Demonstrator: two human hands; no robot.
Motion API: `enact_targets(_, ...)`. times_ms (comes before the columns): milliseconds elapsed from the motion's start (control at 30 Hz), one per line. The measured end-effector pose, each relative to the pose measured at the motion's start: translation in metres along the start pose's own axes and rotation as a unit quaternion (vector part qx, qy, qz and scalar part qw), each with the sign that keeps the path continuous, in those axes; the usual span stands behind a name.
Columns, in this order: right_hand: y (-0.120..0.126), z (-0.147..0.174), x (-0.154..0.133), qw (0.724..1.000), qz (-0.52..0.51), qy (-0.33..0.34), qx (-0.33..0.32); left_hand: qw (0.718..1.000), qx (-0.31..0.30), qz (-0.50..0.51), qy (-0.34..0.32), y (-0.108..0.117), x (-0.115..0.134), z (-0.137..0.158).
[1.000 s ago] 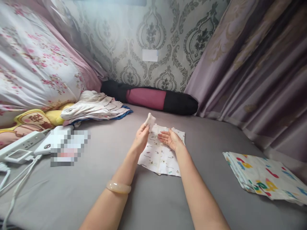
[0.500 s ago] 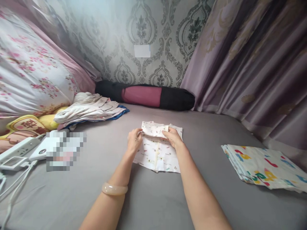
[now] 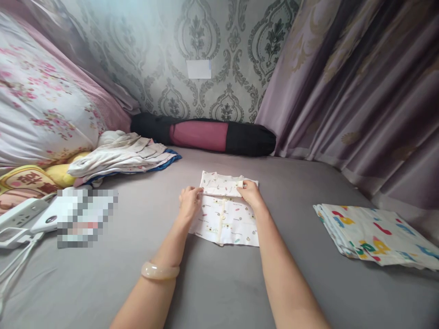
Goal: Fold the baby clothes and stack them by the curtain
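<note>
A small white baby shirt [image 3: 236,224] with a sparse print and a pale yellow button strip lies on the grey bed sheet [image 3: 219,283]. One sleeve is laid across its upper part as a folded band. My left hand [image 3: 190,201] pinches the left end of that band, its fingers closed on the cloth. At the band's right end, beside a pale cuff, my right hand [image 3: 249,193] holds the fabric between thumb and fingers. A pale bangle [image 3: 160,271] circles my left forearm.
To the right lies a folded cloth with colourful print [image 3: 377,235]. A power strip [image 3: 24,212] with cables and a white device [image 3: 53,217] are at left, near crumpled clothes [image 3: 120,155]. A black and maroon long bag [image 3: 202,135] lies against the wall.
The folded band, raised a little before, now lies flatter against the shirt. Both hands keep their hold on its ends. The whole view has shifted slightly.
</note>
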State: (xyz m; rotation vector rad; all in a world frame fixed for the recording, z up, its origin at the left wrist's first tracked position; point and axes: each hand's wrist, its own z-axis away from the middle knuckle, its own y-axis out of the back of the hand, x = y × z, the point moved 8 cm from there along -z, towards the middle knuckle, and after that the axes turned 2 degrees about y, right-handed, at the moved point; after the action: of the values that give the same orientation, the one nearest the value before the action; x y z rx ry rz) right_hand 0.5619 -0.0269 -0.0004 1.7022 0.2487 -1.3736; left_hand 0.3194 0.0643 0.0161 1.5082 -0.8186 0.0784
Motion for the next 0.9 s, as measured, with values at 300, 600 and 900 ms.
enact_targets(300, 0.014, 0.022, -0.027, 0.962, 0.273, 0.012, 0.012, 0.999, -0.014, -0.018, 0.023, -0.001, -0.001, 0.002)
enact_targets(600, 0.017, 0.039, -0.047, 0.934, 0.353, 0.021, 0.045, 0.998, -0.008, -0.024, 0.057, 0.006, 0.002, -0.007)
enact_targets(900, -0.053, 0.053, -0.060, 0.917, 0.358, 0.164, -0.057, 0.973, -0.048, -0.091, -0.208, -0.038, 0.062, -0.009)
